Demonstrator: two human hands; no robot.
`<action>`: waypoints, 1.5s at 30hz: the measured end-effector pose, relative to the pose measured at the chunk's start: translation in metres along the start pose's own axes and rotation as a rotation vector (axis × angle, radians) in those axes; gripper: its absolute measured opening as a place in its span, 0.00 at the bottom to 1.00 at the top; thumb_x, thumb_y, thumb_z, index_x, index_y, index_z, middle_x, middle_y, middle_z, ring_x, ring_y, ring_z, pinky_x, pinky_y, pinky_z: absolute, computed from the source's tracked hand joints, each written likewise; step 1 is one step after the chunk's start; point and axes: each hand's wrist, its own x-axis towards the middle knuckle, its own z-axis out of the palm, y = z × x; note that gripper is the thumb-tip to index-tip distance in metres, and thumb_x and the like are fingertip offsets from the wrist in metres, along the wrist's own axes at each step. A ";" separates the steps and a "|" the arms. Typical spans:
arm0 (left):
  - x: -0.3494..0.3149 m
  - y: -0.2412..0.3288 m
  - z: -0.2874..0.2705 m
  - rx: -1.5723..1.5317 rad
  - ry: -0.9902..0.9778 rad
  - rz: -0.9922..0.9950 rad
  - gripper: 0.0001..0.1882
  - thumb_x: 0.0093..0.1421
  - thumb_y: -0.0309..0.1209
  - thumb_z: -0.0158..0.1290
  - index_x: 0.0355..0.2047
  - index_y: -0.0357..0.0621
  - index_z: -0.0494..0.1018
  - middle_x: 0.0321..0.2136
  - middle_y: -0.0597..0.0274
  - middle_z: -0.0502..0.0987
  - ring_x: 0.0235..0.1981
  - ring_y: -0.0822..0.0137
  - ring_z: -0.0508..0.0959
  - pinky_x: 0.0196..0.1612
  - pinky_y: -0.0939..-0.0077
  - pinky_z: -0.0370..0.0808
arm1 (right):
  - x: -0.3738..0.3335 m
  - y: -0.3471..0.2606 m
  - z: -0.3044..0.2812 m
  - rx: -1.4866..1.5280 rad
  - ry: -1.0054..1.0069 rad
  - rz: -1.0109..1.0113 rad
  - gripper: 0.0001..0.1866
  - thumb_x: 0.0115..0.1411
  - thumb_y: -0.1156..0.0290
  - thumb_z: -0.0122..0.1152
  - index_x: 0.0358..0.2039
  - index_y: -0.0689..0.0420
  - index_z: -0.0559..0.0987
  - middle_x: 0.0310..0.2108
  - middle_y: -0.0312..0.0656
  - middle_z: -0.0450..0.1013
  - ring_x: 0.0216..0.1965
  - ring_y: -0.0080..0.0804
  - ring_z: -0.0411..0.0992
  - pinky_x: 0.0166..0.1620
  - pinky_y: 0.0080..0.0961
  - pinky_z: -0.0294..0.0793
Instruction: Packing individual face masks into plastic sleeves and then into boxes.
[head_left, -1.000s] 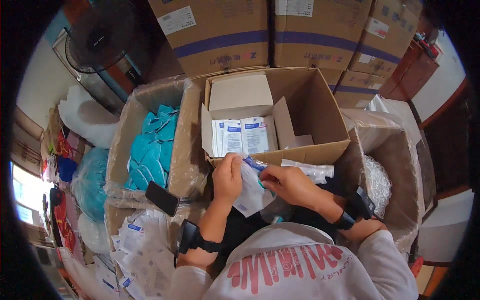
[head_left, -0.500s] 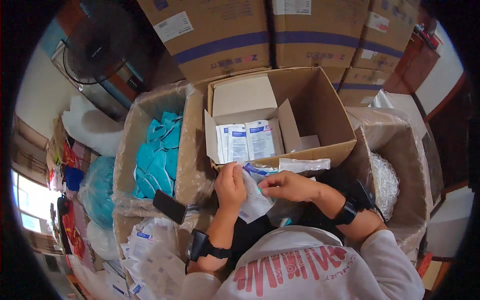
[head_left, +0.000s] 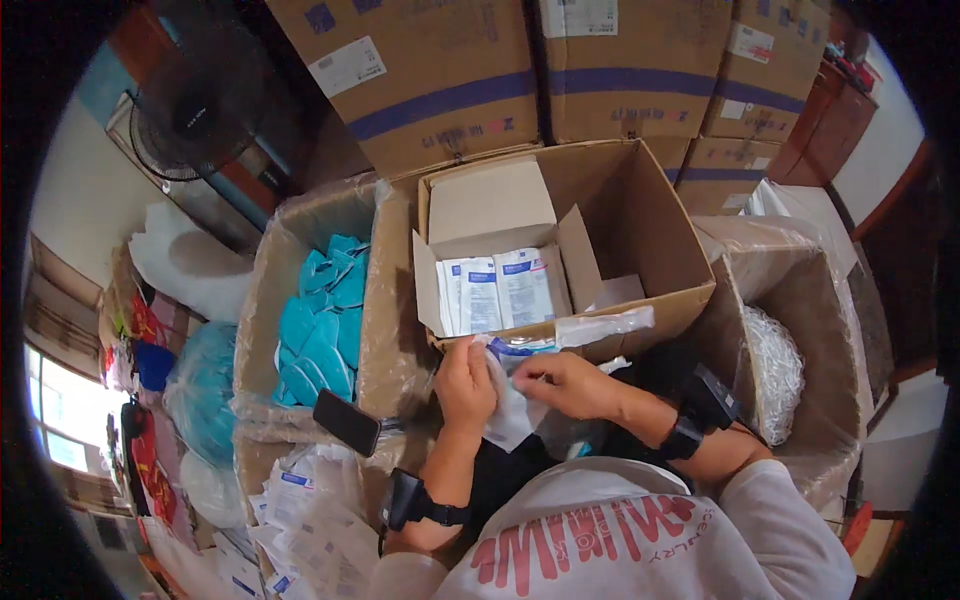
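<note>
My left hand (head_left: 464, 390) pinches the edge of a white pouch (head_left: 511, 424) with blue print, held over my lap. At the mouth of that pouch my right hand (head_left: 568, 386) has its fingers curled together; whatever they hold is hidden. Just beyond my hands stands a brown carton (head_left: 640, 300), with a white inner box (head_left: 490, 205) in it that has its flaps up. Printed white sachets (head_left: 525, 285) stand in a row inside the inner box. A long whitish wrapper (head_left: 605, 326) lies at the carton's near edge.
Left, a plastic-lined carton (head_left: 385, 340) holds teal pads (head_left: 318, 340); a dark phone (head_left: 346, 422) rests on its near corner. Loose pouches (head_left: 300, 500) fill a nearer box. Right, another lined carton (head_left: 805, 420) contains a bag of white pieces (head_left: 770, 375). Large cartons (head_left: 440, 85) are stacked behind.
My right hand has shifted slightly left onto the pouch's mouth. The small teal piece seen at its fingertips before is out of sight now. My left hand keeps its grip.
</note>
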 end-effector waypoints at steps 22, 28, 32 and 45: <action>0.007 0.006 -0.035 -0.084 0.049 0.409 0.11 0.59 0.34 0.44 0.25 0.41 0.70 0.22 0.56 0.73 0.24 0.56 0.72 0.27 0.66 0.67 | 0.018 -0.043 -0.048 -0.709 -0.242 -0.112 0.12 0.55 0.59 0.51 0.35 0.51 0.73 0.26 0.47 0.72 0.29 0.48 0.71 0.31 0.40 0.69; 0.001 0.005 -0.029 -0.019 -0.069 0.430 0.07 0.55 0.31 0.48 0.26 0.41 0.71 0.23 0.57 0.73 0.24 0.55 0.72 0.28 0.66 0.68 | 0.021 -0.039 -0.032 -0.600 -0.368 -0.070 0.12 0.54 0.59 0.52 0.33 0.54 0.74 0.27 0.49 0.72 0.29 0.49 0.70 0.32 0.40 0.68; -0.005 0.009 -0.029 0.045 -0.159 0.384 0.05 0.53 0.30 0.49 0.27 0.42 0.71 0.23 0.56 0.73 0.25 0.54 0.73 0.28 0.66 0.69 | 0.019 -0.036 -0.022 -0.554 -0.422 -0.032 0.13 0.55 0.60 0.51 0.31 0.56 0.75 0.26 0.51 0.71 0.29 0.49 0.70 0.32 0.40 0.68; 0.077 -0.215 -0.196 -0.635 0.533 -0.559 0.18 0.61 0.39 0.40 0.45 0.38 0.65 0.39 0.54 0.71 0.38 0.63 0.73 0.41 0.68 0.71 | -0.062 0.017 -0.161 0.653 0.887 0.070 0.17 0.60 0.56 0.44 0.41 0.55 0.69 0.32 0.36 0.69 0.31 0.25 0.69 0.34 0.24 0.70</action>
